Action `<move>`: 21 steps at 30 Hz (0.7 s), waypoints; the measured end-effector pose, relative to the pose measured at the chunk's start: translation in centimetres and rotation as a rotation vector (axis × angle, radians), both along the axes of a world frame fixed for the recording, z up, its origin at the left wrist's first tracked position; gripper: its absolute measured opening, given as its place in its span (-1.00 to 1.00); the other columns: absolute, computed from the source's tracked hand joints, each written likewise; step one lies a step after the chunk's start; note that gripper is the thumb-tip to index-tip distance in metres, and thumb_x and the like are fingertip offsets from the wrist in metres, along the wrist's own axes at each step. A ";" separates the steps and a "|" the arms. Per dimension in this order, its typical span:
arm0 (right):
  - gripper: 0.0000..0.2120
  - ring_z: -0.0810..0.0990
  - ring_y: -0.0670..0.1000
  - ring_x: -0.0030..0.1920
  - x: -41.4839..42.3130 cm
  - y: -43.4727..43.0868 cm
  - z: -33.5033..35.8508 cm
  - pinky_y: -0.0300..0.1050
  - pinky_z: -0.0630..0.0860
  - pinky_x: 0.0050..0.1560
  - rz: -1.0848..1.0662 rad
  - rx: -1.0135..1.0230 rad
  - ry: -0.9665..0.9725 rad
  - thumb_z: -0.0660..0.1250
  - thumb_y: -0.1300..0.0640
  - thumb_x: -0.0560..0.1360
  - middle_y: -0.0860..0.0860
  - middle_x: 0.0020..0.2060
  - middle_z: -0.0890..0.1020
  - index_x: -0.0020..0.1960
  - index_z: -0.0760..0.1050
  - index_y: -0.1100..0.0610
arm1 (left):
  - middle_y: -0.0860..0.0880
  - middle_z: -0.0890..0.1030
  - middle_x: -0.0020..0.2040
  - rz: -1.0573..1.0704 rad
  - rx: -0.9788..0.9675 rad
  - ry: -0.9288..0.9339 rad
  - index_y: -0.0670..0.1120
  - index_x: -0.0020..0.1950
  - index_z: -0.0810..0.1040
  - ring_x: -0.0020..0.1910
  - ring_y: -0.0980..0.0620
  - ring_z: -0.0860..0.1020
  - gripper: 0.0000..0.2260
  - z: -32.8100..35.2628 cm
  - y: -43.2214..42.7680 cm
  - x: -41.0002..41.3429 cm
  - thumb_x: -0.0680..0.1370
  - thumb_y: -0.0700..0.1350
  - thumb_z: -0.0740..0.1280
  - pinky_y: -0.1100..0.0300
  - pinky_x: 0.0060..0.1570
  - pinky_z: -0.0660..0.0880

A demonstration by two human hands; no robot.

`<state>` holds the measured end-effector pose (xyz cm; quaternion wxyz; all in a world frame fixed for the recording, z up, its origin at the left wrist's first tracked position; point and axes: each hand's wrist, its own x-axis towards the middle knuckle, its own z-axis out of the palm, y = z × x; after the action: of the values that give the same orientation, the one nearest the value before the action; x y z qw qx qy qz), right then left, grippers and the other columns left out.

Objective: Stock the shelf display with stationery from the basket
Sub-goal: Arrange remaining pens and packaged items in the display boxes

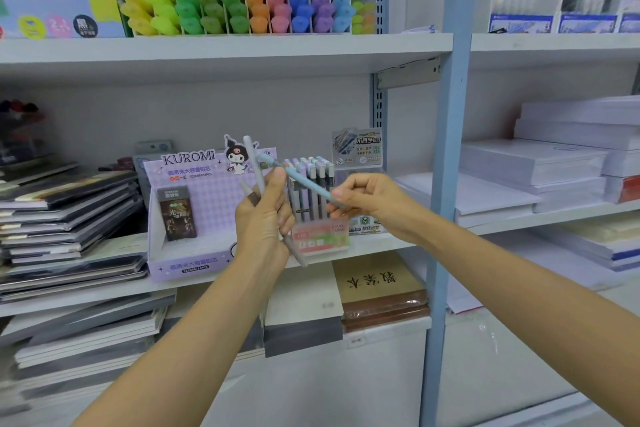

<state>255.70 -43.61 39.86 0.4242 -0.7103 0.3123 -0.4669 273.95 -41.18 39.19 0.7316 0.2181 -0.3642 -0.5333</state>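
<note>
Head view: right fingers (346, 192) pinch blue pen (304, 182) slanting up-left; left fingers (286, 217) clasp upright grey pens (250, 156).

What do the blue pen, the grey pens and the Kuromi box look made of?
Blue pen: probably matte plastic; even pastel colour, no glare. Grey pens: seemingly the same matte plastic. Kuromi box: printed cardboard, semi-matte; flat folded panels, white cut edges.

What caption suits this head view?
Left hand grips grey plastic pens; right hand pinches a light-blue plastic pen before pastel pen display.
</note>
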 end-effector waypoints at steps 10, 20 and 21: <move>-0.85 0.66 0.07 -0.07 2.6 1.1 2.5 -0.05 0.62 0.02 -0.111 -0.250 0.025 0.37 0.21 0.53 0.20 -0.04 0.67 0.07 0.58 0.24 | 0.17 0.51 -0.56 0.174 -0.188 -0.637 -0.10 -0.15 0.61 -0.59 0.27 0.45 -0.95 -0.2 1.4 -0.8 0.49 -0.20 0.44 0.46 -0.55 0.35; -0.86 0.61 0.01 -0.24 0.4 -1.4 5.2 -0.17 0.59 -0.20 -0.496 -0.440 -0.264 0.18 0.19 0.64 0.23 -0.14 0.67 0.07 0.42 0.27 | 0.03 0.31 -0.41 0.172 -0.032 -0.574 -0.08 -0.18 0.51 -0.52 0.14 0.19 -0.80 -0.3 0.1 2.0 0.62 -0.15 0.19 0.33 -0.59 0.16; -0.86 0.62 0.02 -0.23 0.4 -1.9 4.9 -0.16 0.59 -0.18 -0.506 -0.437 -0.200 0.19 0.19 0.64 0.24 -0.14 0.67 0.07 0.42 0.28 | 0.03 0.31 -0.40 0.178 -0.033 -0.582 -0.07 -0.17 0.52 -0.52 0.14 0.19 -0.81 -0.5 -0.1 2.2 0.62 -0.14 0.20 0.33 -0.58 0.17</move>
<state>256.13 -45.50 44.75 0.1613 -0.6351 0.3283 -0.6803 276.13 -41.24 38.69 0.6440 0.3811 -0.5464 -0.3762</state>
